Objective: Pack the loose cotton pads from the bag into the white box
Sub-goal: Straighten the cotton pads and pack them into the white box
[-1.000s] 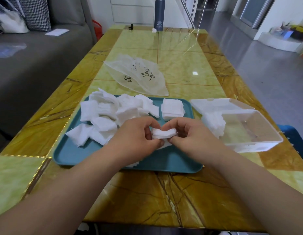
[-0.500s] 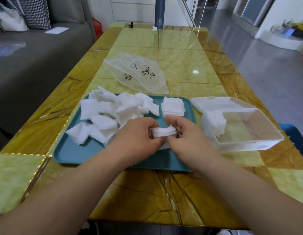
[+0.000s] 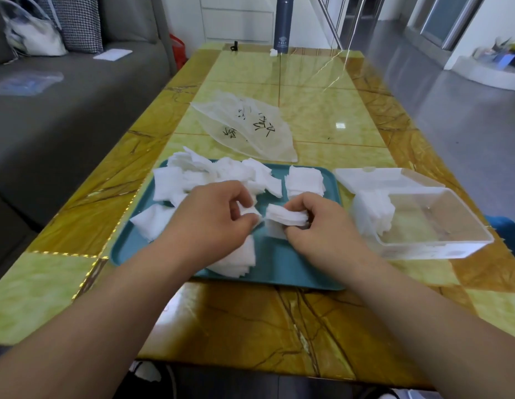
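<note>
surface: glossy yellow-green marble-pattern table [image 3: 308, 70] | near middle: teal tray [image 3: 279, 279] | just beyond tray: flattened clear plastic bag [image 3: 250, 131] | right of tray: translucent white box [image 3: 434, 243], lid [image 3: 374, 178] flat behind it | far end: dark bottle [image 3: 282, 24]

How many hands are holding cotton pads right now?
2. The left hand pinches a few pads over the teal tray; the right hand grips a small stack beside it, nearer the white box.
</note>
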